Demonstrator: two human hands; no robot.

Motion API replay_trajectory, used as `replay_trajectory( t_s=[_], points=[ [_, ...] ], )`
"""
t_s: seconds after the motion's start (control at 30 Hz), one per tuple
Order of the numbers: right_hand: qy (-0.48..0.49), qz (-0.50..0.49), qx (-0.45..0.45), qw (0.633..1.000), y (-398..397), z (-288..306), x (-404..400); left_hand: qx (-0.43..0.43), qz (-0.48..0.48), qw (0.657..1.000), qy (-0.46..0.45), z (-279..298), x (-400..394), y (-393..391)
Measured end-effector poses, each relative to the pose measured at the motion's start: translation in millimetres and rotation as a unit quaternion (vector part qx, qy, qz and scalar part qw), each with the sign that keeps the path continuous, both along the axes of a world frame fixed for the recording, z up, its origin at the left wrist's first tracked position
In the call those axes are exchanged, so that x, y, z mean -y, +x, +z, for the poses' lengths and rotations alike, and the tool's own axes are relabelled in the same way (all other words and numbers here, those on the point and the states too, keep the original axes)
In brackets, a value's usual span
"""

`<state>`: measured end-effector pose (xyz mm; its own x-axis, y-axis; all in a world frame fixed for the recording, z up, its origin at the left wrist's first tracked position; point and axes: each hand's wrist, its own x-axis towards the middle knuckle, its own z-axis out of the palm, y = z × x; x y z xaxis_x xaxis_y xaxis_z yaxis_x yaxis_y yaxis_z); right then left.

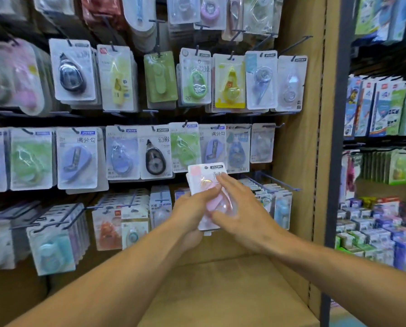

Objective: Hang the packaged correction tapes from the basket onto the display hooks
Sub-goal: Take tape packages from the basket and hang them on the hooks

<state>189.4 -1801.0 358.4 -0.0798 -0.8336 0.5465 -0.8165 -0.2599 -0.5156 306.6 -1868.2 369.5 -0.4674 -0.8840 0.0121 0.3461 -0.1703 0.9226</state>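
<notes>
Both hands: left hand (192, 208) grips pink blister packs (208, 185) | right hand (239, 208) flat on glossy plastic front

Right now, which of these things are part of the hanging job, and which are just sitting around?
Part of the job:
pink packs
left hand
right hand
bare hook

Just around:
side shelf boxes
cardboard box

two hands (192, 213), one held pink pack stack (208, 182)
</notes>
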Motion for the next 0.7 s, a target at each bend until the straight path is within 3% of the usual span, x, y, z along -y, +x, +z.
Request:
replay_trajectory(
  t_s=[0.23,0.4,0.5,0.7],
  points=[
    [-0.135,-0.044,0.076,0.987,-21,-2,11,-0.032,-0.025,0.999,0.034,9,0,-10],
    [-0.259,-0.186,0.125,0.939,-90,30,36,0.002,0.044,0.999,0.000,23,9,-12],
    [-0.269,-0.218,0.166,0.923,-142,56,62,0.009,0.029,0.999,-0.038,29,10,-15],
    [-0.228,-0.259,0.123,0.930,-181,66,89,0.032,0.002,0.995,-0.092,32,15,-19]
  ],
)
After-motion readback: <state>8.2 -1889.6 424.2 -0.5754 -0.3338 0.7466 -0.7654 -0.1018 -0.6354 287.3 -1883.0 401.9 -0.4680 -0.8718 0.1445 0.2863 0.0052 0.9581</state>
